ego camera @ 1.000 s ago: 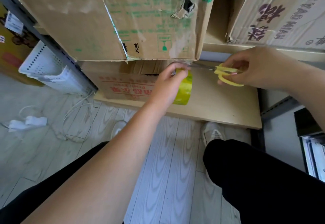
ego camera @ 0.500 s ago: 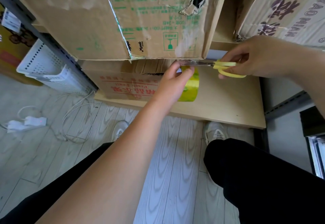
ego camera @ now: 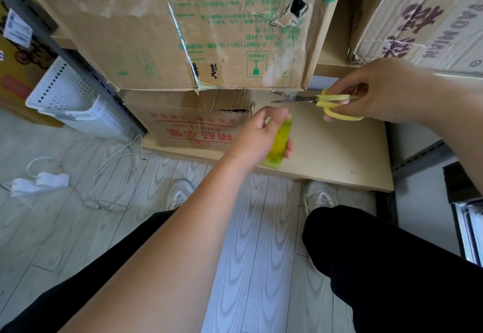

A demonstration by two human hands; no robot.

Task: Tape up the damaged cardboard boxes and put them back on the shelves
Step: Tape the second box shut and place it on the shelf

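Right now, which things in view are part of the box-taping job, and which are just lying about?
In use:
- tape roll, gripped by the left hand
- yellow scissors, held by the right hand
- torn green-printed box
- red-printed box below it
- box with purple lettering

Lying about:
- white basket
- power strip and white cable on the floor

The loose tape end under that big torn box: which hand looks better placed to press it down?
Probably the left hand. It sits just below the big torn box and could free fingers from the tape roll. The right hand has its fingers through the scissors.
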